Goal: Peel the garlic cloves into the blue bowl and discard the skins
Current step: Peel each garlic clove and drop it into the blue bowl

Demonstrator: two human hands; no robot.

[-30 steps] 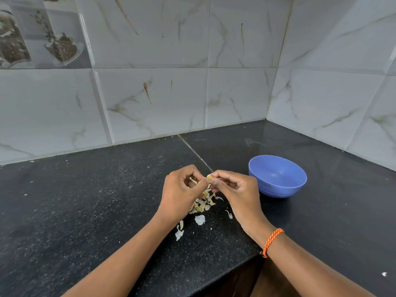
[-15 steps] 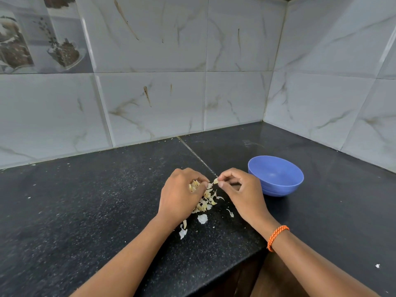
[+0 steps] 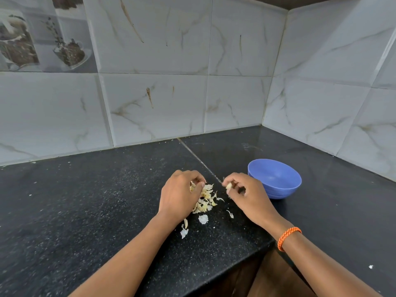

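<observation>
Left hand: the left hand (image 3: 179,195) hangs over the heap of skins (image 3: 204,198) near the surface's front edge, its fingers curled down into the heap; whether it pinches a clove or only skin I cannot tell.
Right hand: the right hand (image 3: 249,196) has its fingertips closed on a small pale piece, likely a garlic clove (image 3: 228,186), held just above the surface between the heap and the bowl.
Blue bowl: the blue bowl (image 3: 275,179) stands on the black surface (image 3: 85,200) toward its back right corner, just beside the right hand; the part of its inside that shows looks empty.
Done: judging by the loose skins, several cloves seem peeled, or at least much skin is off.
Left: the held piece has yet to go into the bowl, and the skins, with a few stray flakes (image 3: 203,219) nearer the front edge, are not discarded.
Hidden: the bowl's near inner wall, anything under the left palm, and any unpeeled cloves in the heap.
</observation>
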